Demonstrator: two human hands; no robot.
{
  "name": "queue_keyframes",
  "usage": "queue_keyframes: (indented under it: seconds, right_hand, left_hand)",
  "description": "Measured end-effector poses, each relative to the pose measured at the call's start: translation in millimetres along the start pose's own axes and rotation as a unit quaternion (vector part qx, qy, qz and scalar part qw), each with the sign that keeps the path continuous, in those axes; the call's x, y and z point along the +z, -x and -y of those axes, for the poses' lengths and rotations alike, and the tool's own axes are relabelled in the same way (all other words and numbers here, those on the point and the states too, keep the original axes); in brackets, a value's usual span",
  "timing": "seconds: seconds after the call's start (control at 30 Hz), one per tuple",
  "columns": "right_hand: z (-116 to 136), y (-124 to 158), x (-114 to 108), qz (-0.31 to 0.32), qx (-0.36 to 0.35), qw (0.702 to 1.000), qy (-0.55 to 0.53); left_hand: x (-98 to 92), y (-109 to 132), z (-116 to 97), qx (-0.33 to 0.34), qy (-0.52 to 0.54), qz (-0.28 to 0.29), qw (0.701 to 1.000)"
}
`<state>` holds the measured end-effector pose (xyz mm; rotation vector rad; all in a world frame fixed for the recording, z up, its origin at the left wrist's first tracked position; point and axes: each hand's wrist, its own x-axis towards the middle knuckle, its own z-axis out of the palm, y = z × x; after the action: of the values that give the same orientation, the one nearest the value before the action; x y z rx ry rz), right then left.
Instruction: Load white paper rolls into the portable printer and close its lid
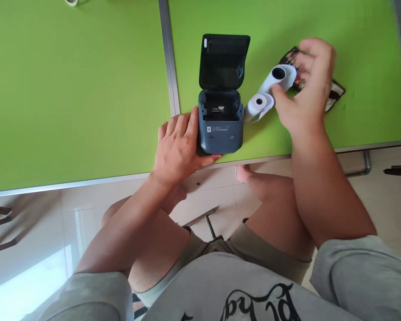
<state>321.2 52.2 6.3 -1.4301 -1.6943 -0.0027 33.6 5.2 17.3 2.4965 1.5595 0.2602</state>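
A small dark blue-grey printer [220,129] stands near the front edge of the green table [87,89], its lid [223,60] tipped up and the paper bay bare. My left hand [178,147] grips the printer's left side and front corner. My right hand [307,84] pinches a white paper roll [279,76] and holds it just above the table, right of the printer. A second white roll [258,104] lies on the table beside the printer, touching or nearly touching the held one.
A dark phone-like object [336,91] lies under my right hand near the table's right end. A metal seam [169,58] splits the two green tabletops. A white item [71,2] peeks in at the far edge. My knees are below the table's front edge.
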Motion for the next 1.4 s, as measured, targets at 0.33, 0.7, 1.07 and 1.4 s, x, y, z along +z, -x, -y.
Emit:
queue_keyframes:
  seconds: [0.33, 0.7, 1.07, 1.4]
  right_hand:
    - [5, 8, 8, 0.068, 0.095, 0.992, 0.049]
    - [79, 0, -9, -0.027, -0.061, 0.990, -0.127]
    - [109, -4, 16, 0.209, -0.041, 0.975, 0.063]
    - [105, -16, 17, 0.248, -0.059, 0.964, 0.078]
  left_hand:
    - [-0.1, 0, 0, -0.006, 0.009, -0.007, 1.000]
    - [-3.0, 0, -2, -0.008, 0.019, 0.012, 1.000]
    - [0.1, 0, 0, -0.009, 0.020, -0.002, 1.000]
    - [1.5, 0, 1, -0.001, 0.024, -0.014, 1.000]
